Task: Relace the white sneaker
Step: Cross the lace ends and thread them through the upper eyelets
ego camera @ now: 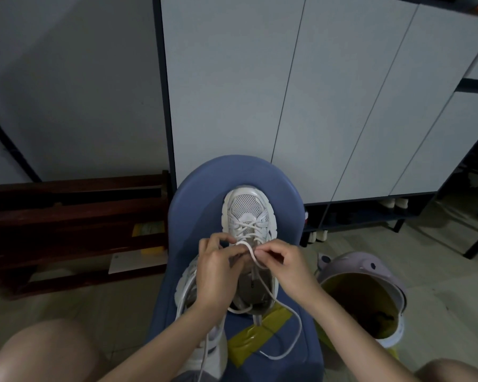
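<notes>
White sneaker point(247, 216) is propped toe-away on blue stool point(204, 194) for eyelet access; lace point(255, 260) is pinched by left hand point(215, 268) and right hand point(283, 264), likely for threading.

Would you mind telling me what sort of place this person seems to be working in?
Probably a home entryway or utility corner: a tall grey shoe cabinet with footwear under it, a blue padded stool serving as a work surface for the white sneaker, and a lilac bin on the tiled floor.

The white sneaker point(246, 216) has an open mesh toe with smooth, slightly glossy overlays. Under it, the blue seat point(199, 188) looks matt and smooth. Left of the seat, the dark rack point(75, 205) looks like wood.
</notes>
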